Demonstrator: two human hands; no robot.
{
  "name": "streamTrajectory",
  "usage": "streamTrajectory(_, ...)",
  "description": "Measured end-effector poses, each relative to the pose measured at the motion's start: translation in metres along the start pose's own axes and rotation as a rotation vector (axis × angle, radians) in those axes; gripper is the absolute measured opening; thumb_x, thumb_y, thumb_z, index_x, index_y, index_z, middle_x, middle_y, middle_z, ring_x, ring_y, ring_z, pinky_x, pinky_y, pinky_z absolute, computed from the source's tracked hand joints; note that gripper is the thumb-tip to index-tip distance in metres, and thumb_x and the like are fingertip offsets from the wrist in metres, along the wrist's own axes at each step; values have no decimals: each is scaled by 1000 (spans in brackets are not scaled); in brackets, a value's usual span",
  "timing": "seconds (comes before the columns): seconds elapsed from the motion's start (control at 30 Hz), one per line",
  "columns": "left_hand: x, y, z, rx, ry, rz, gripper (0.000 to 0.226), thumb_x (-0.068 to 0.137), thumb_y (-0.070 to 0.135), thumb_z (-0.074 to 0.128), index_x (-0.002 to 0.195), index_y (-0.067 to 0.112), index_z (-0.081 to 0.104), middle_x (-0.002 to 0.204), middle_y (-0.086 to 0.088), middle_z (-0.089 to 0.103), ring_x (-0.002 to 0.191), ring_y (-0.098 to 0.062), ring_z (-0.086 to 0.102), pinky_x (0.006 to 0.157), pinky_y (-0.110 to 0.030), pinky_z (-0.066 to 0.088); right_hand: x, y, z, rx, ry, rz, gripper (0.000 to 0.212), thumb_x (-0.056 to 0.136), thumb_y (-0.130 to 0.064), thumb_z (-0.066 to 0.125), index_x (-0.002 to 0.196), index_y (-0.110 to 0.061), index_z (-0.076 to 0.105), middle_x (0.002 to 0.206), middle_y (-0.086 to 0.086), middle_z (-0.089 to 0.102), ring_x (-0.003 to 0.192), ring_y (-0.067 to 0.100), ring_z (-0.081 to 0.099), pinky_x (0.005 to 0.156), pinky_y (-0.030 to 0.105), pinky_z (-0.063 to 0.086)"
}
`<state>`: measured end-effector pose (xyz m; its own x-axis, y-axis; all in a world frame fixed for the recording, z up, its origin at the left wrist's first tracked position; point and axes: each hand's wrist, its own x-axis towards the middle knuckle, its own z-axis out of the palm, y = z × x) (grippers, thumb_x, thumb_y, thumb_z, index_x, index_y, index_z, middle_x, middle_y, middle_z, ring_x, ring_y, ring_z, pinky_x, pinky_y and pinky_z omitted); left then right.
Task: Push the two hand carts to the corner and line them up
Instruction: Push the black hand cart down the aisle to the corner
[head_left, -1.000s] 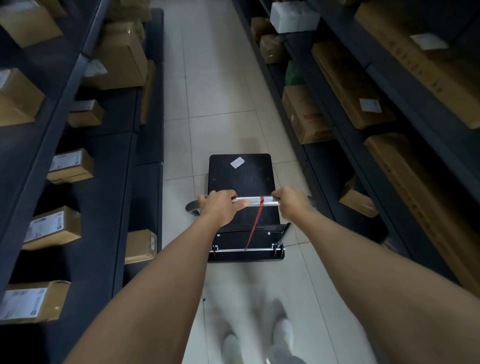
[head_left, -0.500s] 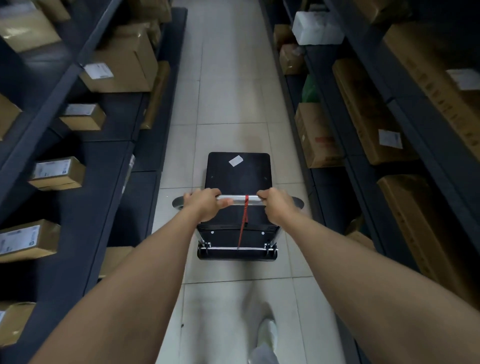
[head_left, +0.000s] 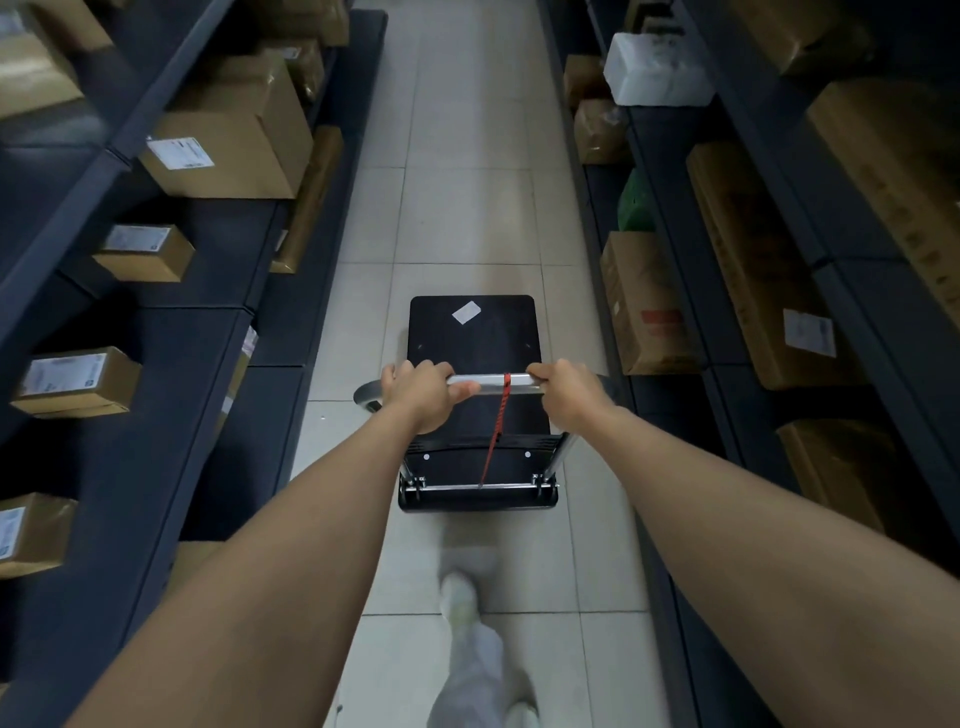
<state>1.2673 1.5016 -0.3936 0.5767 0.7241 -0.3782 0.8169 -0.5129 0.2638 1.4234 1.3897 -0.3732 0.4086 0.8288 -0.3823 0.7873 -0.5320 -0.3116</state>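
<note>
Shelving (head_left: 156, 322) flanks the narrow tiled aisle; drift sideways could clip a rack post or protruding box (head_left: 649, 306). Hand cart (head_left: 472, 338) is centred on the floor. Left hand (head_left: 421, 392) and right hand (head_left: 571, 389) are clenched on its handle bar (head_left: 491, 382). Red strap (head_left: 496, 431) could snag.

The picture is dim. The pale floor (head_left: 467, 156) down the middle is the brightest part, and the dark shelves (head_left: 156, 415) on both sides sit in deep shadow. A small shine shows on the silver cart handle (head_left: 488, 383). The foot (head_left: 460, 597) at the bottom is smeared with blur. The arms look stretched and very big near the lower corners, and the shelf lines lean outward at the edges.
</note>
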Motion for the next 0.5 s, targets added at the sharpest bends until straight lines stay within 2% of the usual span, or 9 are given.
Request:
streamTrajectory(0.07,19,-3,-6,24,10,5,47,95,59,30,105,22,56,101,-1,54,106,-25,47,103,-42,27,18,-1,-5,64,5,2,28,94,2,37,101,-14,59,87,10,57,81,29,53,66,38,47)
streamTrajectory(0.17,50,-9,-22,45,13,14,47,95,59,29,109,22,55,108,-3,55,106,-24,46,99,-40,29,50,-9,-14,166,27,-26,23,100,-24,43,105,-13,63,82,6,59,80,25,55,66,38,44)
streamTrajectory(0.23,70,-12,-32,46,-8,10,47,95,59,29,109,21,54,110,-3,54,107,-25,45,96,-39,29,73,-15,-20,114,42,-16,25,99,-34,45,102,-16,61,81,1,56,84,24,53,70,35,39)
streamTrajectory(0.37,110,-16,-52,75,-29,2,48,95,60,28,111,21,52,114,-4,54,109,-26,44,95,-39,29,120,-26,-27,-64,103,26,19,100,-34,44,103,-19,56,87,-1,51,87,23,45,74,32,32)
streamTrajectory(0.5,146,-17,-69,94,-40,-1,50,95,60,27,113,21,52,116,-5,54,111,-26,44,95,-39,29,161,-30,-42,-99,55,50,17,99,-30,46,103,-15,54,87,1,52,89,24,48,77,35,39)
